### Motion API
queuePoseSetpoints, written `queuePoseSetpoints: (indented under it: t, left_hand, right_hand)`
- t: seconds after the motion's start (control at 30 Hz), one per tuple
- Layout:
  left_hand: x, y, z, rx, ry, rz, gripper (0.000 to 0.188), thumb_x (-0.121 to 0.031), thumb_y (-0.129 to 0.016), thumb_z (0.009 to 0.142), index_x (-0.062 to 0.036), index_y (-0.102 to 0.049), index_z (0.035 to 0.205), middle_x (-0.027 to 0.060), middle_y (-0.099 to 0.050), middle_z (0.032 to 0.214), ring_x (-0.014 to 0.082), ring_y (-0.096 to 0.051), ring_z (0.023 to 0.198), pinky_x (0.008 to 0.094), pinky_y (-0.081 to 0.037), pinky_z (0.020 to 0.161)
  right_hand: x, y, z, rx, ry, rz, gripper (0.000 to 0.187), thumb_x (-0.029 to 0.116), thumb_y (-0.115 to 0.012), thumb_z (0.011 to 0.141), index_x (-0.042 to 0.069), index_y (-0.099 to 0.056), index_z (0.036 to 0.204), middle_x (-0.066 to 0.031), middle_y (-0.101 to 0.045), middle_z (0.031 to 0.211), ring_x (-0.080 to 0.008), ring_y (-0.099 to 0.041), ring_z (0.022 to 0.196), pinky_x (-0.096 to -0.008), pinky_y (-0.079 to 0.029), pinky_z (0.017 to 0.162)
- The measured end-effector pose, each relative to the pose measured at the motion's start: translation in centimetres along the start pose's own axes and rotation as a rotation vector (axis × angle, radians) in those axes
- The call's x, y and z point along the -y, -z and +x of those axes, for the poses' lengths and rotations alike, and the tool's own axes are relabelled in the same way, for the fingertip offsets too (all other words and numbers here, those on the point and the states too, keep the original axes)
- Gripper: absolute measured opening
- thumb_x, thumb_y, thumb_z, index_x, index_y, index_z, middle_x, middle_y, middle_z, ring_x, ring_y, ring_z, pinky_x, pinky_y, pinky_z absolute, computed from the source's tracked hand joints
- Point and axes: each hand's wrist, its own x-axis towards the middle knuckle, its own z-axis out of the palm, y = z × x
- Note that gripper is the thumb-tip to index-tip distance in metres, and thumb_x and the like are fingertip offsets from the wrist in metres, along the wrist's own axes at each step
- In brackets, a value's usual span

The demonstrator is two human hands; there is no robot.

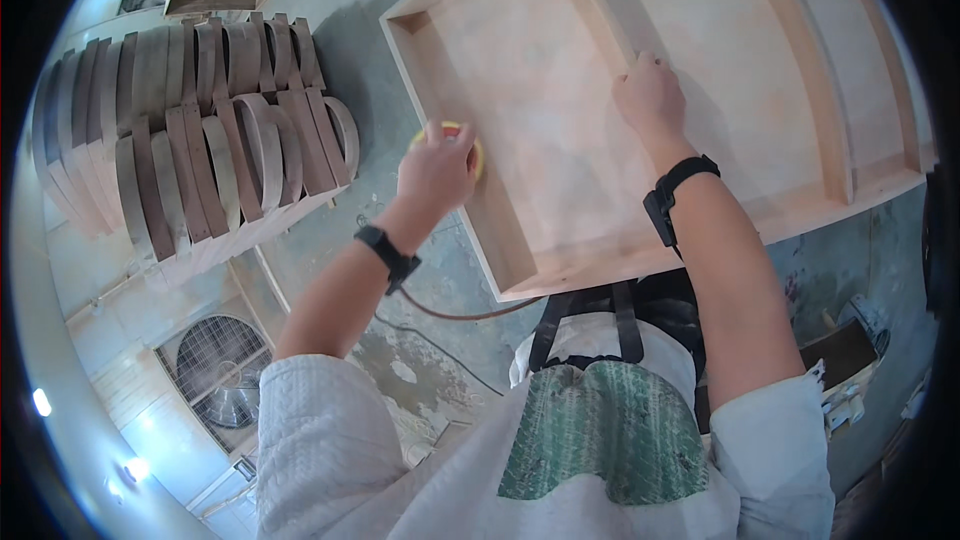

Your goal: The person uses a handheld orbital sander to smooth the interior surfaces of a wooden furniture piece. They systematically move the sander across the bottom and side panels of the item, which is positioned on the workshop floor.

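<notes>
Fingers (436, 134) of the left hand (435, 168) are bent over a round tool (479, 157), yellow rim, some red showing on top; hand hides most of it. Tool sits at the left side board (508, 238) of a big shallow wooden frame (570, 140); exact contact with the wood can't be told. Right hand (650, 98) has its fingers curled narrow around the top edge of a divider (592, 5), well apart from the left. Frame lies bottom panel down, directly in front of the person, near edge close to the waist; further dividers, slightly bent by the lens, stand to the right. Black bands on both wrists, left band (388, 259) and right band (681, 196). Brown hose (465, 316) runs from below the left wrist toward the frame's near edge; thin dark cable (440, 348) hangs/lies beside it. Off to the left: stack of curved wooden parts (205, 130), two visible rows, well apart from the frame. Caged fan (222, 370) below that stack in view. Person wears a light top with a green patch (605, 430) across the front.
</notes>
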Motion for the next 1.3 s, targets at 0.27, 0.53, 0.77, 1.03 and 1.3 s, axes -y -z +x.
queuePoseSetpoints:
  t: [0.27, 0.53, 0.77, 1.03, 1.3]
  left_hand:
    - [-5.1, -4.2, -10.5, 0.059, -0.143, -0.064, 0.059, -0.023, -0.076, 0.091, -0.0185, -0.06, 0.148, 0.0263, -0.061, 0.128, 0.0452, -0.072, 0.097, 0.0504, -0.065, 0.074]
    - [-7.9, -6.7, -16.6, -0.051, -0.165, -0.117, 0.051, -0.024, -0.077, 0.094, -0.0163, -0.063, 0.142, 0.0274, -0.061, 0.123, 0.0415, -0.07, 0.091, 0.0469, -0.064, 0.068]
    - [-1.7, -1.3, 2.5, 0.327, -0.078, 0.202, 0.037, -0.016, -0.064, 0.097, -0.0092, -0.075, 0.132, 0.0199, -0.071, 0.124, 0.0371, -0.078, 0.107, 0.0489, -0.065, 0.086]
    - [14.2, 4.6, 19.3, -0.006, 0.179, 0.08, 0.045, -0.032, -0.064, 0.1, -0.0182, -0.06, 0.143, 0.0275, -0.066, 0.139, 0.0461, -0.068, 0.13, 0.0532, -0.059, 0.106]
    - [4.3, -2.8, 0.7, -0.175, 0.057, -0.221, 0.032, -0.028, -0.073, 0.1, -0.0158, -0.065, 0.129, 0.0273, -0.061, 0.125, 0.0492, -0.073, 0.094, 0.0573, -0.063, 0.079]
  right_hand:
    - [0.7, 0.6, -0.8, 0.014, -0.011, 0.008, 0.04, 0.027, -0.066, 0.101, 0.0, -0.066, 0.131, -0.0233, -0.071, 0.135, -0.0426, -0.071, 0.127, -0.0541, -0.059, 0.106]
    - [0.9, -0.4, -0.4, 0.022, -0.013, -0.038, 0.044, 0.029, -0.067, 0.101, 0.002, -0.065, 0.136, -0.0223, -0.07, 0.138, -0.0409, -0.068, 0.131, -0.0532, -0.058, 0.109]
    - [-0.7, -0.7, 0.6, -0.01, -0.011, 0.023, 0.046, 0.031, -0.072, 0.098, 0.002, -0.066, 0.133, -0.0221, -0.071, 0.133, -0.0418, -0.069, 0.128, -0.0539, -0.059, 0.106]
    - [-0.1, -0.4, 0.9, 0.061, -0.032, 0.042, 0.045, 0.029, -0.067, 0.1, 0.003, -0.065, 0.138, -0.0226, -0.069, 0.14, -0.0398, -0.065, 0.135, -0.0524, -0.058, 0.11]
    - [0.1, -0.3, 0.6, 0.082, -0.055, 0.019, 0.045, 0.027, -0.065, 0.101, 0.002, -0.062, 0.139, -0.0208, -0.067, 0.142, -0.0381, -0.065, 0.136, -0.0505, -0.058, 0.11]
